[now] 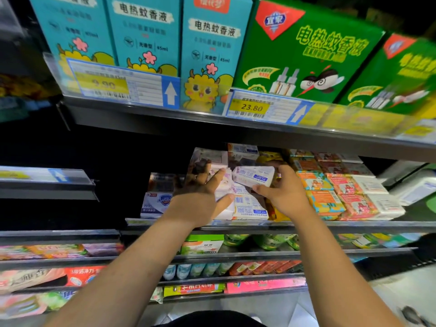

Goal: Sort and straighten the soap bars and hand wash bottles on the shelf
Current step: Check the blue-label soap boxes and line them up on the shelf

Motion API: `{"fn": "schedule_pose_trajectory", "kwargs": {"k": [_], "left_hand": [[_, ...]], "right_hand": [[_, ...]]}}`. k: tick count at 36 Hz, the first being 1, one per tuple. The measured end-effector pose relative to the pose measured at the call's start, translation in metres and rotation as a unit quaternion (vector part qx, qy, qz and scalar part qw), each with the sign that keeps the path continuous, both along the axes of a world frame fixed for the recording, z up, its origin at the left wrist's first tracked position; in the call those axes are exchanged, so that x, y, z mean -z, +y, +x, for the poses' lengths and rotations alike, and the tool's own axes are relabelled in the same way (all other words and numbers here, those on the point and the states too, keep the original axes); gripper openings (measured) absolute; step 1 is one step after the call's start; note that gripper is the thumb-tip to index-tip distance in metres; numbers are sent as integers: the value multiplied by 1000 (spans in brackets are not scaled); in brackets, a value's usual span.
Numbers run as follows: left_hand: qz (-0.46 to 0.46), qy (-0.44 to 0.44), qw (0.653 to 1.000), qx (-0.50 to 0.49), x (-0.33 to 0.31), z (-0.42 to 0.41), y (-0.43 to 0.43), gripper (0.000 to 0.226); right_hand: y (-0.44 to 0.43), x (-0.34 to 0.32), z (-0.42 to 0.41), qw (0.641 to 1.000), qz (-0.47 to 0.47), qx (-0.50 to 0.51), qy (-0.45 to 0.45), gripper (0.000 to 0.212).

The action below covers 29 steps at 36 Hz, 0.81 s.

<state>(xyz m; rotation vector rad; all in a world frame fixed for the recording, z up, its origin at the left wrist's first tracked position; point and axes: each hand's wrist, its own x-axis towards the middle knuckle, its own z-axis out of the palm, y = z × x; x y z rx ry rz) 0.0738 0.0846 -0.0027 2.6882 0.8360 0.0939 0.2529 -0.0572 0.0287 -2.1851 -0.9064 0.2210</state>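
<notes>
My right hand [284, 192] holds a white soap bar box [253, 176] with blue print, lifted a little above the stack on the middle shelf [354, 224]. My left hand [200, 197] rests flat, fingers spread, against a pale pink-and-white soap pack [224, 185] beside it. Under the lifted box lies another white soap box with a barcode [249, 206]. A white-and-blue Safeguard soap box [157, 202] stands to the left. Orange, red and white soap bars [339, 190] lie in rows to the right. No hand wash bottles are in view.
The shelf above [165, 114] carries tall teal boxes [144, 34] and green boxes [304, 53] behind price tags, close over the soap stack. Lower shelves [236, 256] hold mixed packets. A dark gap lies left of the soap boxes.
</notes>
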Motion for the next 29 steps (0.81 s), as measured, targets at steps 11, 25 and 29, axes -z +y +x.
{"fn": "schedule_pose_trajectory", "kwargs": {"k": [11, 25, 29], "left_hand": [[49, -33, 998, 2, 4, 5, 7, 77], [-88, -311, 935, 146, -23, -45, -24, 60], [-251, -397, 880, 64, -28, -52, -31, 28]], "right_hand": [[-51, -7, -26, 969, 172, 18, 178, 63], [-46, -19, -84, 857, 236, -15, 457, 35], [-41, -25, -97, 857, 184, -35, 481, 47]]}}
